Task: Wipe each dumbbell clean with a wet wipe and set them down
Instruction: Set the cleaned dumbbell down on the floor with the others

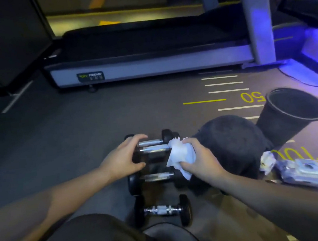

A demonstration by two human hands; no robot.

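Steadying the far dumbbell (153, 147) with our left hand (122, 159) curled round its left head, we press the wipe (181, 154), bunched in our right hand (200, 160), against its right head.

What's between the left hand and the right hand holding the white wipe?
Head view: the chrome handle of a black-ended dumbbell spans the gap between the left hand and the right hand clutching the crumpled white wet wipe.

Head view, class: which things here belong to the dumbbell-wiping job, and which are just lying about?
Job:
dumbbells
wet wipe, held by right hand
left hand, on a dumbbell end
wipe packet

Lying about:
treadmill
black bin
dark towel
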